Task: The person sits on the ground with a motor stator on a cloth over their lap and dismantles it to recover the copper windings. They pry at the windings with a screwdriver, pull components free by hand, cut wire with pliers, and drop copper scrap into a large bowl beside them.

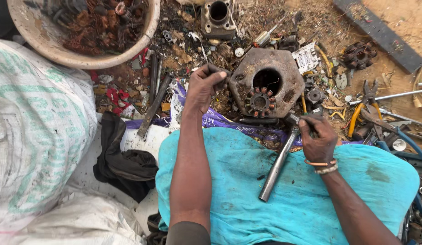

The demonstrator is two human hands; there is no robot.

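Two bare hands at work over a turquoise cloth (283, 190) spread across the lap, with a white woven sack (36, 131) at the left edge and a pale basin (48, 47) of tangled copper scrap above it, cut off by the frame. Just beyond the cloth, on the littered ground, a rusty hexagonal metal block (265, 81) with a round hole and a small copper-wound stator (259, 100) seated on its near face. Left hand (204, 86) clamped on the block's left edge, fingers curled tight around something dark, too hidden to name. Right hand (316, 136) closed around the upper end of a grey steel pipe (278, 165), which slants down across the cloth toward the body. Likely risks: block tipping or sliding under a weak one-sided grip, pipe skidding off the rusty face onto the left knuckles, sharp scrap near bare skin. Yellow-handled pliers (363, 106) to the right, well apart from both hands. Pipe's working tip masked by the right hand; much of the small debris too jumbled to identify.
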